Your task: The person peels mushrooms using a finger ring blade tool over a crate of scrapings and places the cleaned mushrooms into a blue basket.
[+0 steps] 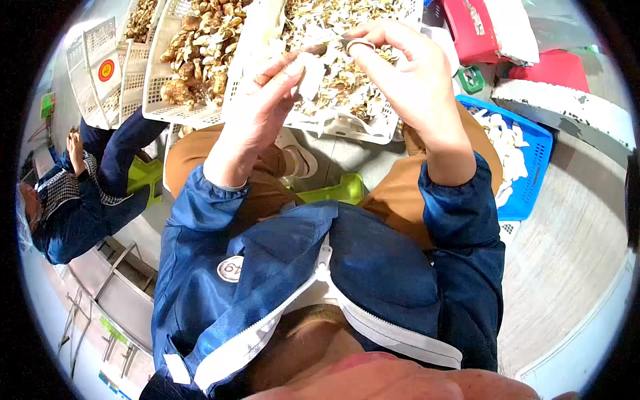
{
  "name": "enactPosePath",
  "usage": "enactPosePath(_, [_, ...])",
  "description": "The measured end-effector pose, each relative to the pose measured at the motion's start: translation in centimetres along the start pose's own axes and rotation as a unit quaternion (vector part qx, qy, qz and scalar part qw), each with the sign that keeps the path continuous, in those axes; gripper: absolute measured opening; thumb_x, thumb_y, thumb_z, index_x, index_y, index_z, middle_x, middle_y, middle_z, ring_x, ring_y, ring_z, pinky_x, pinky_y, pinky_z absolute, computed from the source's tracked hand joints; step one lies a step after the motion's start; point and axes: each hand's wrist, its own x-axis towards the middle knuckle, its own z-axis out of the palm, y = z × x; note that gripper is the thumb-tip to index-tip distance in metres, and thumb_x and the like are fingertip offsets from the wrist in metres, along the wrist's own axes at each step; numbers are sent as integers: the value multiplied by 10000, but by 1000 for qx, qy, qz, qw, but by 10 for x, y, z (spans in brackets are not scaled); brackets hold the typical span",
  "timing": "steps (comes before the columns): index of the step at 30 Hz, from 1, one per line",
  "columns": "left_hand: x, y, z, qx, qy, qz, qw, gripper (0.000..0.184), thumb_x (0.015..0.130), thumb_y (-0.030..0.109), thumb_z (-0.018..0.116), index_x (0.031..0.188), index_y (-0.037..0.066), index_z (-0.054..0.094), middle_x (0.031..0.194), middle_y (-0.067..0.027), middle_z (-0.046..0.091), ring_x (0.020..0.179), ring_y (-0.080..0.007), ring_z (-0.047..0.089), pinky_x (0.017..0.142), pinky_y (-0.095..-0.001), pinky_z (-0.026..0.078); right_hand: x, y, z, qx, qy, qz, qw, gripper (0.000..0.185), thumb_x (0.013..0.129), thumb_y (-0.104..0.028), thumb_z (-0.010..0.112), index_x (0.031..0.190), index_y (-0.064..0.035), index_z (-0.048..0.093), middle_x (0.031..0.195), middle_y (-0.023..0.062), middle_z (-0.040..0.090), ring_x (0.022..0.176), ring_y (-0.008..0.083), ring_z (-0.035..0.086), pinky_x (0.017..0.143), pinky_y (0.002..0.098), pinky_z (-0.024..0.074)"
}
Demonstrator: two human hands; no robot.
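In my left hand (257, 100) is a pale mushroom (311, 77), held between thumb and fingers above a white crate (363, 131) full of thin mushroom peelings (370, 80). My right hand (417, 73) is closed in a pinch over the same crate, its fingertips close to my left ones. A pale band (361, 43) circles a digit of that hand. Something small and dark shows at the right fingertips, too small to name. To the left stands another white crate (152, 90), heaped with brown unpeeled mushrooms (200, 50).
By my right knee, a blue basket (539, 167) holds white trimmed mushrooms (507, 150). A co-worker (73, 207) sits at far left beside stacked crates (100, 73). Red containers (470, 30) and a chipped white ledge (567, 110) stand at upper right.
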Motion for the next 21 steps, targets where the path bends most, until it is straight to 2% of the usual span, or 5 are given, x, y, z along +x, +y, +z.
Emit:
enactPosePath(8, [7,2,-2,73,-51,98,991,417,970,141,607,1355,-15,572,877,40,564,783,-39,442,730,-173,371,2,-12,-5,-27,-2,65,998,102,891,-99,727,950,-17,713,930,37,719,848,88,648,771,229,514])
enactPosePath(12, [12,13,0,5,94,88,992,392,990,147,528,1339,-31,543,960,-53,655,737,-98,563,656,-231,481,13,60,3,321,-70,166,930,124,936,-107,669,981,5,698,884,49,705,817,133,672,770,288,551])
enactPosePath(14, [24,9,-32,-12,34,61,998,371,1008,165,491,1328,-16,538,976,-112,668,776,-152,613,674,-294,533,-4,105,22,-282,-223,272,893,150,920,-142,650,950,1,687,924,114,697,826,211,677,775,329,539])
enactPosePath(17, [20,1,-36,-14,56,40,998,370,1001,163,518,1323,-16,543,918,-97,611,769,-151,591,653,-298,529,-21,136,51,-136,82,88,983,168,883,-188,666,955,-39,695,979,162,680,835,253,672,748,373,537])
enactPosePath(21, [25,-11,-35,-4,15,26,1000,408,966,158,597,1347,22,543,1049,-71,635,908,-172,612,766,-294,516,-24,60,20,-191,69,86,975,196,883,-236,698,991,-74,715,916,149,690,798,201,672,702,355,527])
